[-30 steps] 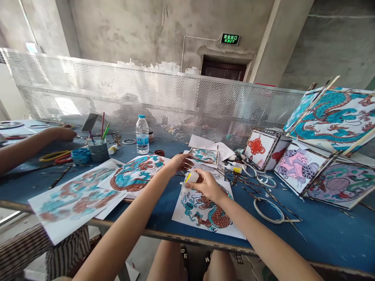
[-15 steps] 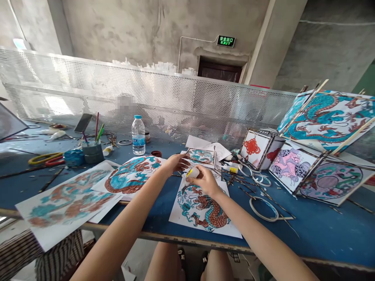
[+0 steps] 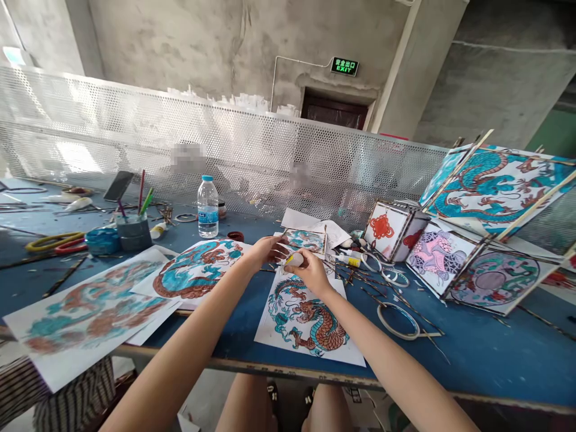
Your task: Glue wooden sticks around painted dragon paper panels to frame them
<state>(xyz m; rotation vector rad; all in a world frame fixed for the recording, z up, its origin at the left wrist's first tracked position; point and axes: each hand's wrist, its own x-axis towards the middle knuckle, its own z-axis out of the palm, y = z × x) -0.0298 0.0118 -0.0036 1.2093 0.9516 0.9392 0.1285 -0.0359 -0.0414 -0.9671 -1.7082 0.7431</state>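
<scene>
Holding a small white bottle [image 3: 294,260] to the right of the water bottle [image 3: 208,207]

The right hand [image 3: 312,273] is curled round the small white bottle, thumb and fingers closed on it. The small white bottle is tilted, nearer the camera than the water bottle, and the print on its yellow label is too small to read. The left hand [image 3: 264,251], also right of the water bottle and nearer, has half-bent fingers at the left end of a small framed picture [image 3: 303,240]; whether they grip it, I cannot tell. A dragon drawing [image 3: 310,321] lies nearer still, right of the water bottle.

The water bottle's own blue label is too blurred to make out. Clear to read is the green sign [image 3: 344,66], above and right of the water bottle: "安全出口" over "EXIT". A lantern [image 3: 381,223] bearing a red knot stands well right of the water bottle; a cup [image 3: 134,233] stands left of it.
</scene>
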